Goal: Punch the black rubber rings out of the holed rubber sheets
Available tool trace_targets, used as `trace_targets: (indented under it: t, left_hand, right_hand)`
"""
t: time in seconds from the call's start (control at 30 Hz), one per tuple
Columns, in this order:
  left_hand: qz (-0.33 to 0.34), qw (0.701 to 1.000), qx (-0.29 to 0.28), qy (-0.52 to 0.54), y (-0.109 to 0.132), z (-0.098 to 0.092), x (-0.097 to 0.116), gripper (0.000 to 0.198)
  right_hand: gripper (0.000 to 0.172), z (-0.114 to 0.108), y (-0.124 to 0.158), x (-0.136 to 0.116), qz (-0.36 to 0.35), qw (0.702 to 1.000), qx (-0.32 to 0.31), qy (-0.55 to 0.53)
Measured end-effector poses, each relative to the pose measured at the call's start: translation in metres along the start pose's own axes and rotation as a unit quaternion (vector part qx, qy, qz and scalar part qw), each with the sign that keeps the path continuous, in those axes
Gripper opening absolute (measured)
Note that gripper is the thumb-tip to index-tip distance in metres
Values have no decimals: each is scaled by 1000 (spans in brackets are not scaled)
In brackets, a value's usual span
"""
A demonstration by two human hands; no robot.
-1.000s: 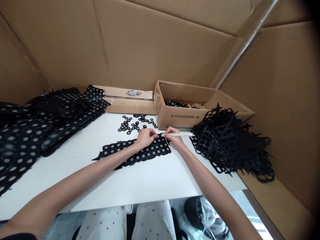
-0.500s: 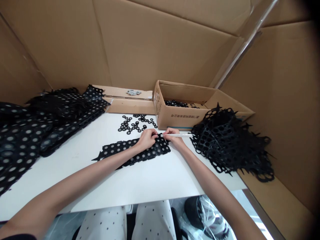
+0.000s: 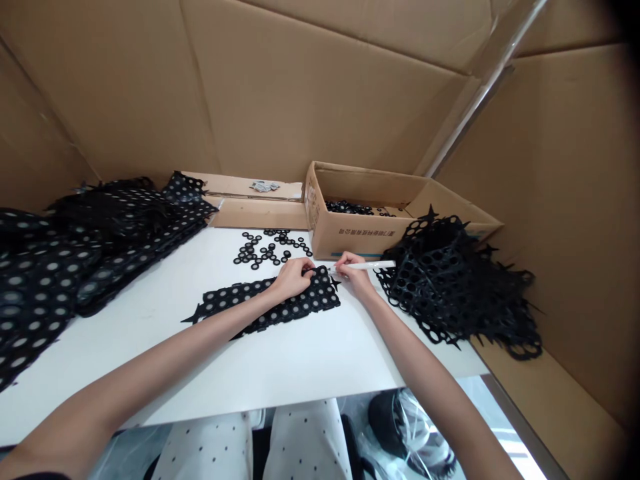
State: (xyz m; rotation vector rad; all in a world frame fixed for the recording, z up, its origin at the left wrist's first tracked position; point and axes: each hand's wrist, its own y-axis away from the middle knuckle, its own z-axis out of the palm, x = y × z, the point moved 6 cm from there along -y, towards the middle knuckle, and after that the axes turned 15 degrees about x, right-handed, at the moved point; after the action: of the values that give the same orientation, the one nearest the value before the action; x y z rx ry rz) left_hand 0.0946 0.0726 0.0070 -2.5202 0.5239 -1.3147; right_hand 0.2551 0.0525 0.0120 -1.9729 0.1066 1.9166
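Right hand (image 3: pixel 353 272) grips white marker (image 3: pixel 370 265), long axis near-horizontal, tip pointing left at perforated black sheet (image 3: pixel 320 300); left hand (image 3: pixel 293 279) pinches the sheet's far edge.

The perforated black sheet (image 3: pixel 240 300) looks matt and slightly rough, like rubber or foam. The white pen (image 3: pixel 373 265) is smooth, faintly glossy plastic. The table (image 3: pixel 200 360) has a smooth, pale laminate finish, while the cardboard box (image 3: pixel 360 240) is matt, brown corrugated paper.
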Motion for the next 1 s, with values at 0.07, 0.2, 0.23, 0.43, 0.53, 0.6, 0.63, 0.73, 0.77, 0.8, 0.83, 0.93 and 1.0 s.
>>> trace_targets:
  t: [0.07,0.2,0.23,0.43,0.53,0.6,0.63,0.73,0.77,0.8,0.83,0.93,1.0]
  left_hand:
    - [6,1000,-15,-5,-1,2,3,15]
    - [-4,1000,-25,-12,-6,6,7,18]
    - [-7,1000,-24,-15,-7,7,7,18]
    - [-26,999,-21,6,-12,16,3,15]
    - [-33,999,-10,28,-12,17,0,14]
    - [-41,998,0,38,-12,16,-1,14]
    - [-46,998,3,42,-12,16,-1,14]
    - [-58,997,6,45,-13,14,-2,13]
    - [-59,997,5,44,-13,14,-1,13]
    - [-58,997,4,43,-13,14,-1,14]
    - [-56,998,3,42,-13,14,-1,14]
    - [-56,998,2,41,-13,13,0,14]
    - [-60,997,2,43,-13,13,0,13]
  right_hand:
    - [8,-3,-2,1,6,1000,-1,1]
    - [8,-4,-4,2,5,1000,-15,10]
    - [8,-4,-4,2,1,1000,-16,12]
    - [6,-3,-3,1,-25,999,-26,28]
    - [7,-2,-2,0,-30,999,-35,26]
    - [8,-2,-2,-2,-36,998,-34,30]
    - [8,-2,-2,-3,-41,998,-30,34]
    - [9,-4,-1,-5,-54,998,-21,40]
    - [9,-4,-1,-6,-56,997,-21,40]
    - [9,-3,-1,-6,-56,997,-23,39]
    - [9,-3,0,-6,-56,997,-25,39]
    - [10,-4,0,-7,-62,997,-22,38]
    - [10,-5,0,-7,-70,997,-15,35]
